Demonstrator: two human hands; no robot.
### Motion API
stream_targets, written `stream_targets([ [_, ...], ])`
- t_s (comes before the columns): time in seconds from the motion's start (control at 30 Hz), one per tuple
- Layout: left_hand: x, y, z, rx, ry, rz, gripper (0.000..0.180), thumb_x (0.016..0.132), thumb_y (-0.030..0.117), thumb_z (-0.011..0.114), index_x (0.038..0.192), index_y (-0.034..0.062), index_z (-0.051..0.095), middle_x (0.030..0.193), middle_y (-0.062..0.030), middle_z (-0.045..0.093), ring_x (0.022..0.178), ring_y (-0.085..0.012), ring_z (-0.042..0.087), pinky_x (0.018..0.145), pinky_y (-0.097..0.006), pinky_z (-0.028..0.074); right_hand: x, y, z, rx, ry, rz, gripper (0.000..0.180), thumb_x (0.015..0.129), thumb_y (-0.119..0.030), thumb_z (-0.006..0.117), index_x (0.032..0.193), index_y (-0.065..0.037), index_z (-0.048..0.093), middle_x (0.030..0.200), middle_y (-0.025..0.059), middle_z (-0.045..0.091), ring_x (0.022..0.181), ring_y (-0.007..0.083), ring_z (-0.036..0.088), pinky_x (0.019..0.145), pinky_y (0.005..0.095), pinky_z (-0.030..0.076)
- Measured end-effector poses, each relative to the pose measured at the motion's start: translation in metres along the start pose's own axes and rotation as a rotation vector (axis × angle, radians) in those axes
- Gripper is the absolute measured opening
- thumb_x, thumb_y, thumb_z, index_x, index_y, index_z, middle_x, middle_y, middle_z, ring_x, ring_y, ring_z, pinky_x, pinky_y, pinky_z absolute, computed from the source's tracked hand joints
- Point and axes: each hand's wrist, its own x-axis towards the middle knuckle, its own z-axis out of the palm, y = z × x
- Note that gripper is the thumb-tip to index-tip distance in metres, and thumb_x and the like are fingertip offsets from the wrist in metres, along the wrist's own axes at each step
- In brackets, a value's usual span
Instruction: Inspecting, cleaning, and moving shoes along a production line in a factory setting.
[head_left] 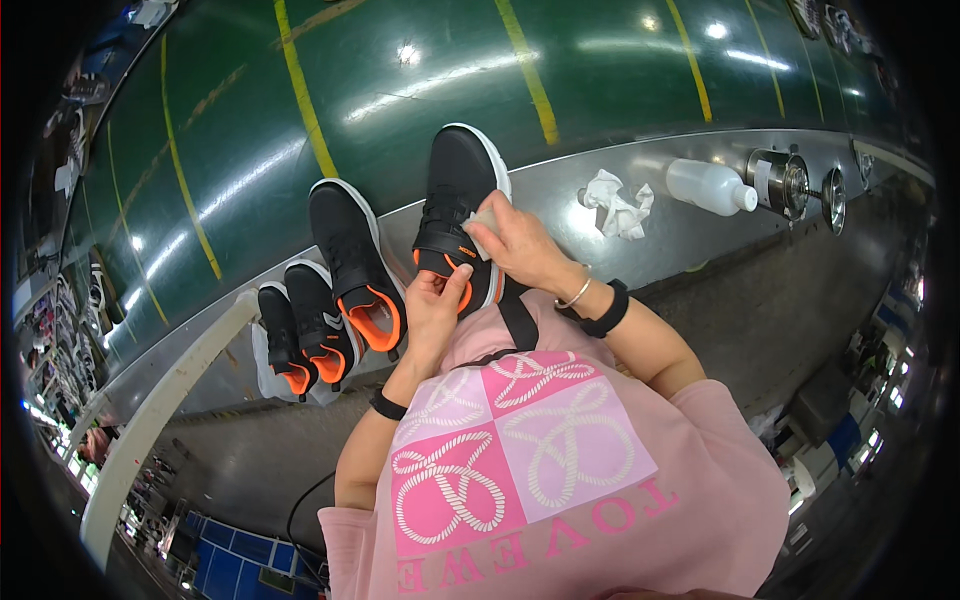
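A black sneaker (462,165) with a white sole and orange lining stands in front of me, toe pointing away, across the ledge and the green belt. My left hand (435,308) grips its orange-lined collar, thumb and fingers closed at the opening. In my right hand (522,240) is a pale, folded cloth (486,232), pressed against the right side of the sneaker near the strap. Left of it rests a matching black sneaker (345,232). Two smaller black sneakers (316,312) with orange linings stand side by side farther left. The fingertips under the cloth are partly hidden.
A green conveyor belt (420,60) with yellow cross lines runs beyond the metal ledge (560,245). On the ledge to the right are crumpled white tissue (622,208), a white plastic bottle (703,186) and a metal canister (778,184). A pale curved rail (160,425) rises at the left.
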Motion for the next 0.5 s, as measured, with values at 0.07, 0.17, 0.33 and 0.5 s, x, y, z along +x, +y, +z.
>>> stream_targets([
  [0.07, 0.000, 0.001, 0.001, -0.009, 0.006, -0.006, 0.024, 0.092, 0.012, 0.067, 0.111, -0.0027, 0.062, 0.102, -0.0054, 0.067, 0.090, -0.0074, 0.061, 0.081, -0.022, 0.048, 0.003, 0.000, -0.012, 0.068, -0.141, -0.040, 0.033, 0.092, -0.029, 0.060, 0.098, 0.000, 0.043, 0.069, 0.0252, 0.059, 0.068, 0.0438, 0.061, 0.060, 0.0490, 0.046],
  [0.17, 0.000, 0.003, 0.003, -0.001, -0.012, -0.038, 0.024, 0.091, 0.011, 0.068, 0.110, -0.0032, 0.062, 0.102, -0.0055, 0.067, 0.090, -0.0076, 0.061, 0.081, -0.022, 0.048, 0.011, 0.005, -0.026, -0.013, -0.354, 0.031, 0.032, 0.093, -0.029, 0.060, 0.100, -0.001, 0.045, 0.076, 0.0226, 0.061, 0.072, 0.0413, 0.062, 0.062, 0.0445, 0.047],
  [0.33, 0.000, 0.003, 0.002, 0.010, 0.009, -0.052, 0.025, 0.091, 0.010, 0.068, 0.111, -0.0035, 0.062, 0.102, -0.0066, 0.067, 0.089, -0.0084, 0.061, 0.081, -0.023, 0.048, 0.010, 0.006, -0.015, 0.099, -0.124, -0.104, 0.034, 0.092, -0.027, 0.061, 0.091, 0.001, 0.042, 0.063, 0.0236, 0.054, 0.061, 0.0419, 0.056, 0.057, 0.0470, 0.042],
  [0.5, 0.002, 0.002, 0.001, -0.026, -0.027, -0.031, 0.023, 0.091, 0.010, 0.068, 0.109, -0.0039, 0.062, 0.100, -0.0061, 0.067, 0.088, -0.0084, 0.060, 0.080, -0.023, 0.048, 0.007, 0.007, -0.020, 0.160, -0.272, 0.001, 0.031, 0.093, -0.026, 0.061, 0.090, 0.000, 0.045, 0.070, 0.0192, 0.054, 0.061, 0.0299, 0.053, 0.059, 0.0396, 0.043],
])
